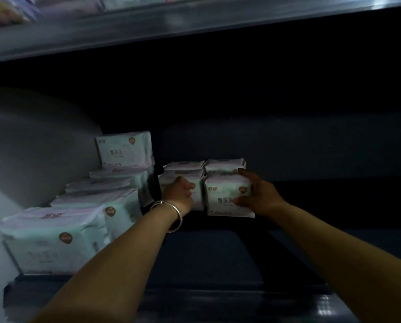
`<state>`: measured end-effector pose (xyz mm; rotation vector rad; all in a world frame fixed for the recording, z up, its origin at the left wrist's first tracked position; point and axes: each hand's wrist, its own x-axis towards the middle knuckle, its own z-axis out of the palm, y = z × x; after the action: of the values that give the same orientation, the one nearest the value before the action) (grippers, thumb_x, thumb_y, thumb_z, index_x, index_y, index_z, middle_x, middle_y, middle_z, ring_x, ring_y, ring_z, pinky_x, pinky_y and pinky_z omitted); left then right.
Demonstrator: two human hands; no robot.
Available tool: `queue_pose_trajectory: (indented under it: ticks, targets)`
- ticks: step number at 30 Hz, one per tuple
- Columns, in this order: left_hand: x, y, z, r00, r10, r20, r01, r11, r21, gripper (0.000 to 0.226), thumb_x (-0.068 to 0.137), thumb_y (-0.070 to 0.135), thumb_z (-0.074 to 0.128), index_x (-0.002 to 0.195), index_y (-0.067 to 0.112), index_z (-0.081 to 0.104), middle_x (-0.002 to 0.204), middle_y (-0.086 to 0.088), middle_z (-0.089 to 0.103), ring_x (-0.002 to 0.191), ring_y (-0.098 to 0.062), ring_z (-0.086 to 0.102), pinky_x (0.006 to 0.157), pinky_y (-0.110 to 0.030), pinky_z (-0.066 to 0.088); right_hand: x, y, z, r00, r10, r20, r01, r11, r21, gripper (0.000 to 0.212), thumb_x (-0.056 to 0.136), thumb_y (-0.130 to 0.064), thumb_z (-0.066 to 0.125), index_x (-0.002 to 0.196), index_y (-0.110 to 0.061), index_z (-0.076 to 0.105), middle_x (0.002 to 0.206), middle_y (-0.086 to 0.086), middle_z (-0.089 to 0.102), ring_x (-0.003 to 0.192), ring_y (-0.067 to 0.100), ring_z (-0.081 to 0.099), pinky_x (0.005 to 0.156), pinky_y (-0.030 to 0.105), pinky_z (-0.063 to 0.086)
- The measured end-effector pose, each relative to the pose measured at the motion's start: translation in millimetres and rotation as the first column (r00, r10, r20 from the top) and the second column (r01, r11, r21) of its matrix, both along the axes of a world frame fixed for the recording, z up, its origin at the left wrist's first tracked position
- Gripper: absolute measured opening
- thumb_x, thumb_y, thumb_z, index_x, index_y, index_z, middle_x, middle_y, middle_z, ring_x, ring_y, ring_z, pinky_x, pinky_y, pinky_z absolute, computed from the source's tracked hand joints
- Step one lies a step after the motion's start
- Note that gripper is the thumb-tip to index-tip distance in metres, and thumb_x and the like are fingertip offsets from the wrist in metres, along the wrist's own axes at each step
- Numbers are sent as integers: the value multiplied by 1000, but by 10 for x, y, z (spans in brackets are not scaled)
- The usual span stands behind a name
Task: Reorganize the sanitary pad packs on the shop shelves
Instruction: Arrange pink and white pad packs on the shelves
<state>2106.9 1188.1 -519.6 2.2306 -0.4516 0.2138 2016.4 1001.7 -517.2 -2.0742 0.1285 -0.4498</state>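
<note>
Pale green-and-white sanitary pad packs stand deep on a dark shelf (218,264). My left hand (179,191), with a silver bangle on the wrist, grips the front left pack (198,194) of a small block of packs. My right hand (256,193) holds the front right pack (225,194), fingers over its top and right side, thumb on its front. Two more packs (206,165) stand right behind these. A row of several like packs (97,201) runs along the left side, the farthest one (125,149) stacked higher.
The shelf above (195,22) overhangs close overhead and carries blurred packs. A grey side wall (31,141) bounds the left. The shelf's dark surface stretches to the right and toward its front edge (241,301).
</note>
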Motion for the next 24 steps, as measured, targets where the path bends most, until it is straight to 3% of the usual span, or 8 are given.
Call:
queue_pose_trajectory:
  ticks: [3,7,12,17,24]
  targets:
    - [52,2,-33,1000,-4,20,4,1000,21,33,82,-8,51,113,2,54,123,-10,59,111,-24,56,79,-13,36,149,56,0,999,-39,-1,39,996,-83,76,80,-6,71,143,-27,35,137,8,45,123,23,48,92,22,42]
    - [65,5,-55,998,-3,56,3,1000,8,35,82,-8,50,115,2,55,125,-8,58,113,-21,55,81,-10,35,284,46,33,995,-99,-20,95,985,-145,72,80,-6,70,142,-27,38,135,13,45,118,24,51,94,24,43]
    - [77,16,-84,998,-5,63,4,1000,19,31,81,-11,49,109,2,56,128,-6,58,116,-17,54,84,-10,36,341,37,22,984,-176,-4,172,965,-197,66,84,-4,64,142,-23,38,133,11,49,118,22,52,80,13,36]
    - [79,16,-87,998,-19,60,17,999,37,31,81,-13,46,101,9,54,130,-5,56,115,-18,54,78,-6,34,343,116,-24,958,-282,60,288,921,-264,61,84,-7,65,139,-17,41,132,14,49,115,27,54,91,27,44]
    - [98,26,-95,999,-21,51,18,998,58,30,80,-11,50,108,1,55,129,-6,57,115,-19,55,89,-17,39,386,191,-69,939,-333,81,341,888,-308,55,87,-8,59,137,-21,40,128,15,45,112,31,53,91,38,47]
